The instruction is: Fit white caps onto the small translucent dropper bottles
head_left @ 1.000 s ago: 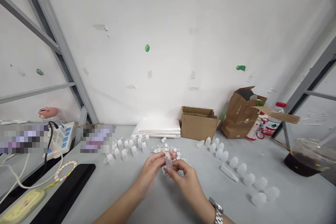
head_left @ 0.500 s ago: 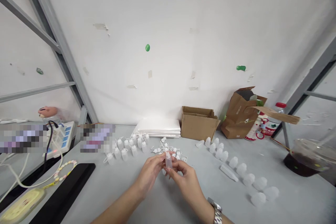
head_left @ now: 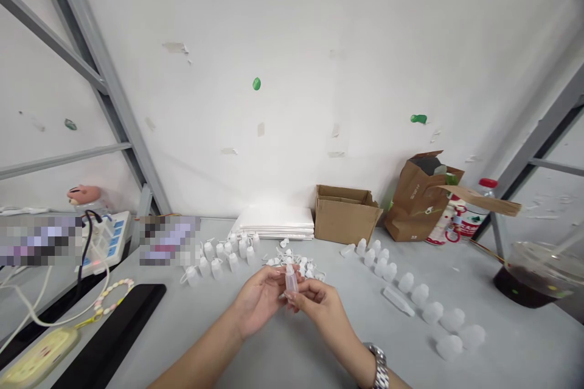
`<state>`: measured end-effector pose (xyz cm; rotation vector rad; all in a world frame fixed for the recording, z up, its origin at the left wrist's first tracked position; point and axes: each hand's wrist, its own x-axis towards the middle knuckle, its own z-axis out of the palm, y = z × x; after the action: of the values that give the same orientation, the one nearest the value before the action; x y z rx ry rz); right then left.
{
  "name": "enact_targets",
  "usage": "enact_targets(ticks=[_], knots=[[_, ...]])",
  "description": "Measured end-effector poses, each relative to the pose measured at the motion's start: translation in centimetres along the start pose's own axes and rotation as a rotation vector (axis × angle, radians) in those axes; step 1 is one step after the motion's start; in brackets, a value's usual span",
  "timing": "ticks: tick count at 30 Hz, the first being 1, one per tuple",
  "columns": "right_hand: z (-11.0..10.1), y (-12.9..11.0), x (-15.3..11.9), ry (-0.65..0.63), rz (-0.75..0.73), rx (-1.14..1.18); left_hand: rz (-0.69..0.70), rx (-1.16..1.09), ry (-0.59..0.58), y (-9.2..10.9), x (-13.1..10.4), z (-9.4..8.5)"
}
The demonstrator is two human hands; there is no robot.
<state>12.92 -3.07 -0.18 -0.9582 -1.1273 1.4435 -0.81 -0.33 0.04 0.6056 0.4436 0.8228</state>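
Note:
A small translucent squeeze dropper bottle (head_left: 291, 282) stands upright between my hands, its narrow tip pointing up. My right hand (head_left: 319, 307) pinches it low on the body with thumb and fingers. My left hand (head_left: 260, 301) is cupped around its left side, palm turned up, fingers passing behind the bottle near its neck. Just beyond lies a loose pile of white caps with straps (head_left: 292, 255). Capped bottles (head_left: 216, 268) stand in a group to the left. On the right, uncapped bottles (head_left: 406, 282) form a slanting row, and one bottle (head_left: 398, 301) lies on its side.
White sheets (head_left: 276, 222) are stacked by the wall beside an open cardboard box (head_left: 347, 219). A paper bag (head_left: 417, 200) and a dark drink cup (head_left: 524, 279) stand right. At left are a black bar (head_left: 114, 334), a yellow case (head_left: 41, 355), cables and a power strip (head_left: 116, 240).
My left palm has rolled open and upward, its grip looser around the bottle. The bottle has shifted very slightly left, still pinched by my right hand.

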Motion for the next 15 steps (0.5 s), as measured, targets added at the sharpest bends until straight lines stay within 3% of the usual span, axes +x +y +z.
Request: enact_targets(ticks=[15], knots=[[-0.44, -0.12, -0.12, -0.235, 0.044, 0.185, -0.079, -0.081, -0.095, 0.05, 0.05, -0.37]])
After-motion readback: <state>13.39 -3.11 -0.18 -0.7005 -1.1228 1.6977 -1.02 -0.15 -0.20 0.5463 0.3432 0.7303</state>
